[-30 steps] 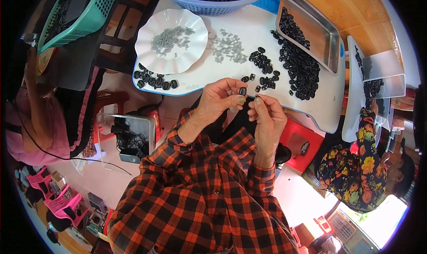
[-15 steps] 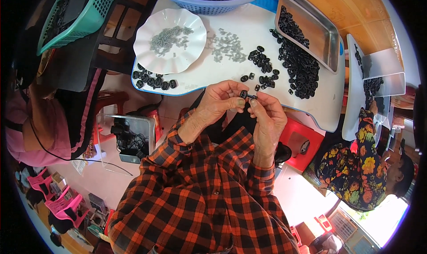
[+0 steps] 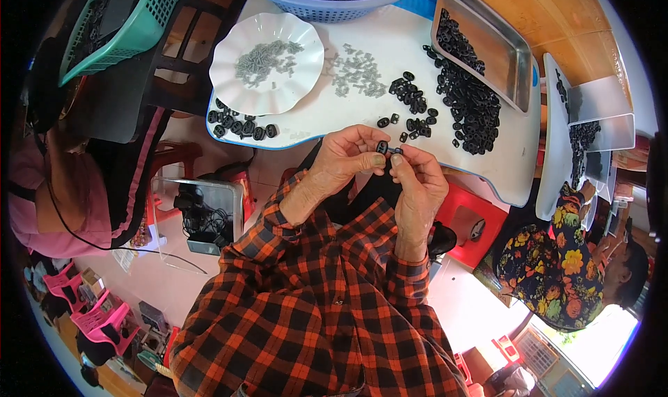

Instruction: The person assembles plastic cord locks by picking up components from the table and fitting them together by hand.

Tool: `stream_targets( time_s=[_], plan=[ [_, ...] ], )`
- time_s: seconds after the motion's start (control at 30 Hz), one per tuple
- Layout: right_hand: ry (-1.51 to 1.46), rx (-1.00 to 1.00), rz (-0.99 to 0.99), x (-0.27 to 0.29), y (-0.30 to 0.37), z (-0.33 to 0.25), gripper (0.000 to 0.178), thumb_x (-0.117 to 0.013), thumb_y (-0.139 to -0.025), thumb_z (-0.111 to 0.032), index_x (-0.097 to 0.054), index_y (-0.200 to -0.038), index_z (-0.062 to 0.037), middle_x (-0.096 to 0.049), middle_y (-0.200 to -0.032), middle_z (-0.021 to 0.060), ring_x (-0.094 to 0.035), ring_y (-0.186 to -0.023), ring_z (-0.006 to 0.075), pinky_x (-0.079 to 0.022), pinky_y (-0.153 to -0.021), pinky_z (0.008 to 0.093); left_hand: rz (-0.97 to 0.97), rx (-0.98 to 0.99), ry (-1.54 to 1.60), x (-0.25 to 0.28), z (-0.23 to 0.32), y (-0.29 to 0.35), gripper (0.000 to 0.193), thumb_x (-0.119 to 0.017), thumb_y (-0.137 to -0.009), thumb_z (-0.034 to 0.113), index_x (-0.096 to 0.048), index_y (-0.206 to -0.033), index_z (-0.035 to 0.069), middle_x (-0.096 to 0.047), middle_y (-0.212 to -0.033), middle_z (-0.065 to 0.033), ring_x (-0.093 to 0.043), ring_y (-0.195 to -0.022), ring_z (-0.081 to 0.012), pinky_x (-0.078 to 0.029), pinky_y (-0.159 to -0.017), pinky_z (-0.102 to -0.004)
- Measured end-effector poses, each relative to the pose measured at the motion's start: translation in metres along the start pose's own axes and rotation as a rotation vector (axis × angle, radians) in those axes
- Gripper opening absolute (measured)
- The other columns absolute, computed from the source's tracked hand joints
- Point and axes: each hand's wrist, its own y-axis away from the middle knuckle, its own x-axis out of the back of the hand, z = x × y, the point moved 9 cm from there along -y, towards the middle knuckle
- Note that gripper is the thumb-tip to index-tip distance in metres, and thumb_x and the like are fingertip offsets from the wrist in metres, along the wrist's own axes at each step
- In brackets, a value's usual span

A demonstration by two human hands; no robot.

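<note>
Above my lap, just off the table's near edge, my two hands meet. My left hand (image 3: 346, 159) pinches a small black oval plastic piece (image 3: 382, 147) between thumb and fingers. Against it, my right hand (image 3: 422, 176) pinches another small dark part (image 3: 395, 151), mostly covered by the fingertips. The two parts line up and seem to touch; the join is too small to make out. On the table beyond lie loose black pieces (image 3: 410, 94), some showing two holes. Small grey pieces (image 3: 356, 73) are spread on the tabletop, with more grey pieces (image 3: 264, 63) in a white scalloped plate (image 3: 232, 94).
A metal tray (image 3: 518, 63) tips black parts into a heap (image 3: 470, 115) at the table's right. Finished-looking black pieces (image 3: 240, 127) sit by the left edge. A blue basket (image 3: 334, 11) stands at the back. Co-workers sit left and right; a red stool (image 3: 463, 223) is beside me.
My hands stay almost still, both keeping their pinch on the small parts. The right-hand co-worker's hand has drawn back slightly from the black parts, and the left-hand co-worker's arm has shifted.
</note>
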Motion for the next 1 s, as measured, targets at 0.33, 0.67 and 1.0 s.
stream_targets(
  time_s=[0.33, 0.67, 1.0],
  plan=[
    [0.151, 0.041, 0.022, -0.002, 0.003, -0.009, 0.017, -0.064, -0.082, 0.001, -0.061, -0.099, 0.0039, -0.064, -0.082, 0.0044, -0.057, -0.071, 0.007, -0.047, -0.066, 0.0189, -0.026, 0.011, 0.042, -0.001, 0.0, 0.0, 0.03, -0.064, -0.082, -0.001, -0.055, -0.11, -0.005, -0.064, -0.094, -0.0105, -0.064, -0.081, -0.0145, -0.056, -0.07, -0.0255],
    [0.146, 0.124, 0.011, -0.008, 0.006, -0.017, 0.012, -0.061, -0.083, 0.005, -0.061, -0.094, 0.0027, -0.064, -0.082, 0.0056, -0.062, -0.073, 0.0095, -0.048, -0.066, 0.0198, -0.021, -0.036, 0.082, -0.003, 0.0, -0.002, 0.03, -0.063, -0.082, -0.002, -0.055, -0.11, -0.004, -0.063, -0.094, -0.011, -0.064, -0.083, -0.0158, -0.056, -0.072, -0.026],
    [0.151, 0.111, 0.016, -0.01, 0.007, -0.017, 0.011, -0.063, -0.083, 0.004, -0.061, -0.094, 0.0024, -0.064, -0.081, 0.0053, -0.06, -0.073, 0.0083, -0.048, -0.065, 0.0195, -0.009, -0.043, 0.077, 0.0, -0.001, -0.001, 0.029, -0.063, -0.082, -0.003, -0.055, -0.11, -0.005, -0.063, -0.094, -0.0107, -0.063, -0.084, -0.0152, -0.056, -0.074, -0.0267]
  ],
)
